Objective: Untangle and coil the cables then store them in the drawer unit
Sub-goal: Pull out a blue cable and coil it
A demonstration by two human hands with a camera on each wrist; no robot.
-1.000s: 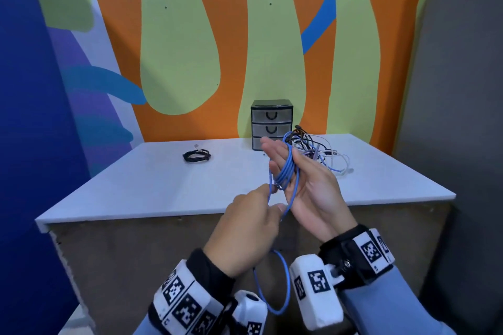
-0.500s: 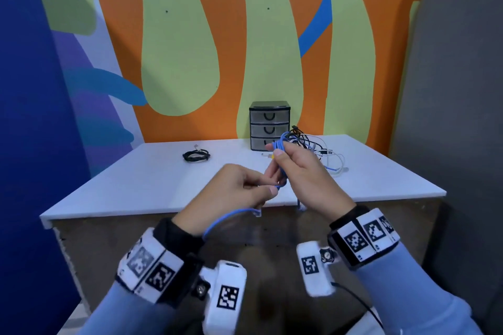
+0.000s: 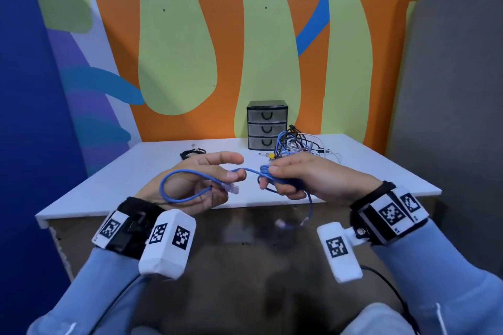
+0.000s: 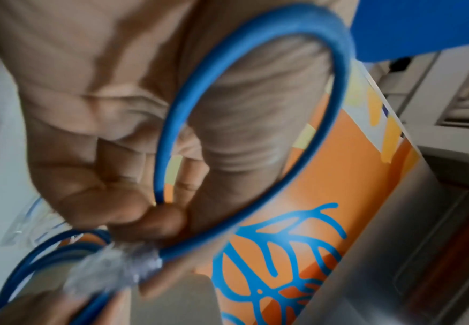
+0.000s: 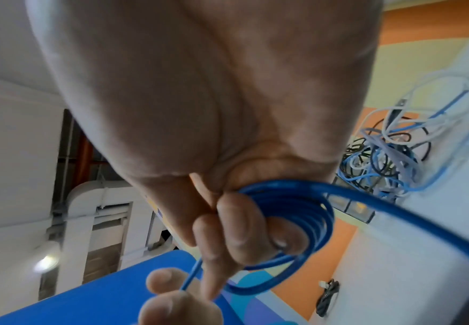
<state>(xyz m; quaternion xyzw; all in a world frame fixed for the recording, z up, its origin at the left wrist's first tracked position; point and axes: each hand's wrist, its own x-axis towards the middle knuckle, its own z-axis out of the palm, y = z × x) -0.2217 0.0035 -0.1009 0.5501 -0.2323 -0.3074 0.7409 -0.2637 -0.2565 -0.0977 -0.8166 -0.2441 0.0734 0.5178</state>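
Both hands (image 3: 196, 182) (image 3: 302, 178) on blue cable (image 3: 174, 193)

- We see the clear plug (image 4: 111, 270) on the blue cable (image 4: 255, 105) smeared by blur in the left wrist view.
- We cannot separate strands in the cable tangle (image 3: 299, 144); the drawer unit (image 3: 266, 125) hides its contents.

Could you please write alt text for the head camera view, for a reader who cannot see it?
Two hands work a blue cable at the near edge of a white table: the right hand grips the coiled part, the left hand holds a loose loop near its clear plug. Behind stand a three-drawer unit, a tangled cable pile and a small black coil.
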